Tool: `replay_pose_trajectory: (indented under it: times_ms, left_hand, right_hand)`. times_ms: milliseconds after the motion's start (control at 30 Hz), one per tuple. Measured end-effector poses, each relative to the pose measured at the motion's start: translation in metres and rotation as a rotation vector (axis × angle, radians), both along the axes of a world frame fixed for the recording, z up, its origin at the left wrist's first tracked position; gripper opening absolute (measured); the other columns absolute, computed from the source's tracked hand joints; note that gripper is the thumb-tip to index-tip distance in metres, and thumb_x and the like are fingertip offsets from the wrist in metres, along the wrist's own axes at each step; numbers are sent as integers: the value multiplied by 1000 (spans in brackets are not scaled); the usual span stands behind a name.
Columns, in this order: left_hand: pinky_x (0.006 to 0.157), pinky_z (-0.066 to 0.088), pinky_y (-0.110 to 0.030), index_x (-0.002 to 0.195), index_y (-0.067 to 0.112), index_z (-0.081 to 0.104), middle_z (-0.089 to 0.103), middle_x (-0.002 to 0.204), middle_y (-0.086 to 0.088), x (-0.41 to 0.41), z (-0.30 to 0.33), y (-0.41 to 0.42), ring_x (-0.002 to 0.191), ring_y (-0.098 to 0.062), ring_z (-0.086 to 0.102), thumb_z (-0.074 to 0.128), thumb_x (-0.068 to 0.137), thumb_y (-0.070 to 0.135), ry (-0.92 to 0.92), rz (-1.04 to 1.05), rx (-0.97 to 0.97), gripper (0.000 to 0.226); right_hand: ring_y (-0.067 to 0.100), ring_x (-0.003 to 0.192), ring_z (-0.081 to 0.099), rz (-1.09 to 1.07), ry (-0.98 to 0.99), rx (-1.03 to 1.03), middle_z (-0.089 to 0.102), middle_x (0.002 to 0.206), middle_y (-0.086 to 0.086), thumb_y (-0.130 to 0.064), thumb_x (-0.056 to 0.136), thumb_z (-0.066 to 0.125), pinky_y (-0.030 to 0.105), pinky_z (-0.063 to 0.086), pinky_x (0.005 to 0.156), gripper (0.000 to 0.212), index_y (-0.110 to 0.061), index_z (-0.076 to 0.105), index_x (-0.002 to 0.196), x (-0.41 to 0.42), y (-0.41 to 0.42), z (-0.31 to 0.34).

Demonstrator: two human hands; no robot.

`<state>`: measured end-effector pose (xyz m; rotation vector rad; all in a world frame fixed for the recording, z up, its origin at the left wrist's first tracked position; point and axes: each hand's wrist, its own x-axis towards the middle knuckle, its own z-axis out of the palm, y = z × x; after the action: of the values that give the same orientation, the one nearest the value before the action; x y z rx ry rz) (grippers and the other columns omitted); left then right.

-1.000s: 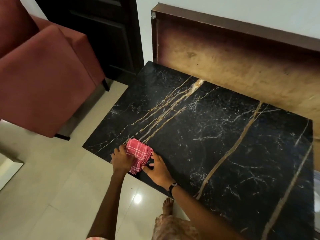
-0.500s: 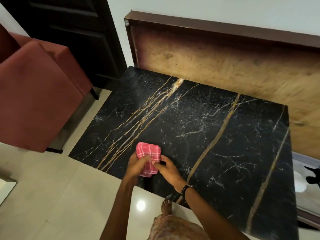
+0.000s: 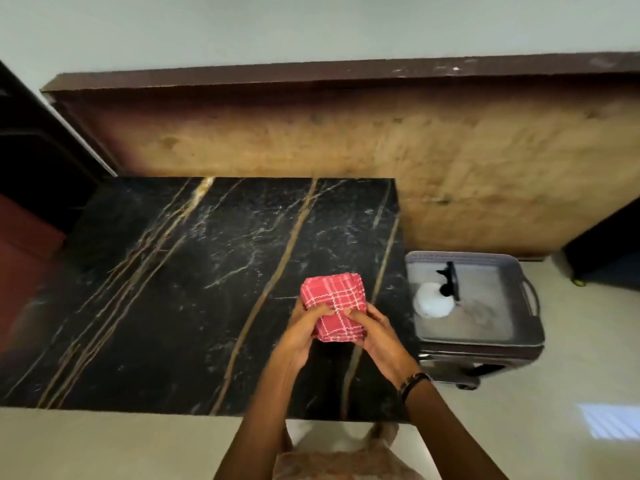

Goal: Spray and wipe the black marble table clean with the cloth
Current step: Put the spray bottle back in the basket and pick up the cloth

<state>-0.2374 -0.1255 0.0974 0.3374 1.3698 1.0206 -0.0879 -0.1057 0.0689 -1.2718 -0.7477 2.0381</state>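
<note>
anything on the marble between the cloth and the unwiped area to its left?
Nothing visible. Both hands, left and right, hold the folded red checked cloth over the black marble table; the surface to its left shows only veining.

A pale wall [image 3: 311, 26] is being fronted by a brown wooden panel [image 3: 381, 143] with a dark top edge. The cream tiled floor [image 3: 104, 445] is being lit by a bright patch [image 3: 609, 420] at the right. A dark door [image 3: 31, 150] is being shown at the left, a red seat [image 3: 20, 258] below it.
</note>
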Motion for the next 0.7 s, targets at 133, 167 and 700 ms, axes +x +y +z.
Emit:
replay_pose_trajectory:
  times_ms: [133,167,700]
  left_hand:
    - [87,54,-35,122,11,56,67,118,-14,97,-13,24,105,-25,64,67,81,12,-46,-118,-25,43]
    - [90,53,-35,121,12,56,66,119,-13,123,-15,29,105,-24,64,67,82,13,-52,-156,-28,41]
    - [110,32,-37,138,30,38,30,151,-4,282,-56,97,136,-21,32,54,92,16,286,-449,-44,51]
  right_hand:
    - [26,99,67,-245,-17,-10,69,112,14,-10,90,58,33,57,79,33,-10,58,123,95,15,-4]
    - [25,96,68,-292,-44,-14,69,110,14,-11,90,59,32,57,76,33,-10,58,122,120,19,-7]
    - [36,104,61,-542,-476,-144,62,120,20,-6,86,64,49,51,91,34,-6,55,120,312,97,-110]
